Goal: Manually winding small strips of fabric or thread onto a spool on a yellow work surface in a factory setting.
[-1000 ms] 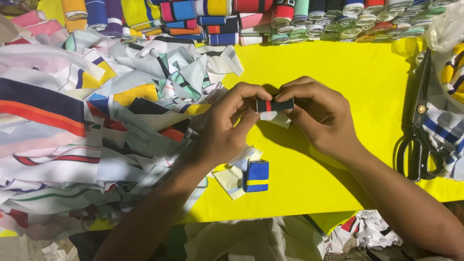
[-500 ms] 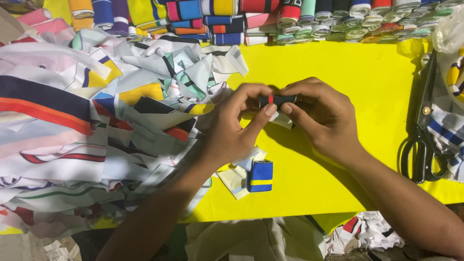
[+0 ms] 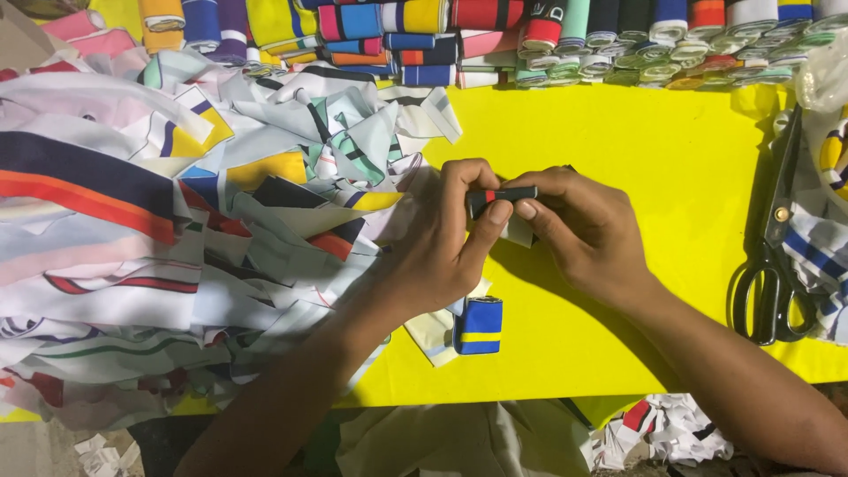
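Yellow covering spreads over the bench (image 3: 671,168), and both hands meet near the middle of the frame over it. The left hand (image 3: 442,247) has its fingers curled in, thumb and forefinger pinching the left end of a small dark folded strip of fabric with a red mark (image 3: 502,196). The right hand (image 3: 587,234) is likewise closed narrowly, its thumb and fingertips gripping the strip's right end, so the strip sits held between the two hands just above the bench. Below the left hand lies a blue folded piece with a yellow band (image 3: 478,325). A heap of striped fabric scraps (image 3: 177,247) fills the left of the frame. Rolled fabric pieces (image 3: 530,35) line the upper edge. Black scissors (image 3: 773,265) lie at the right.
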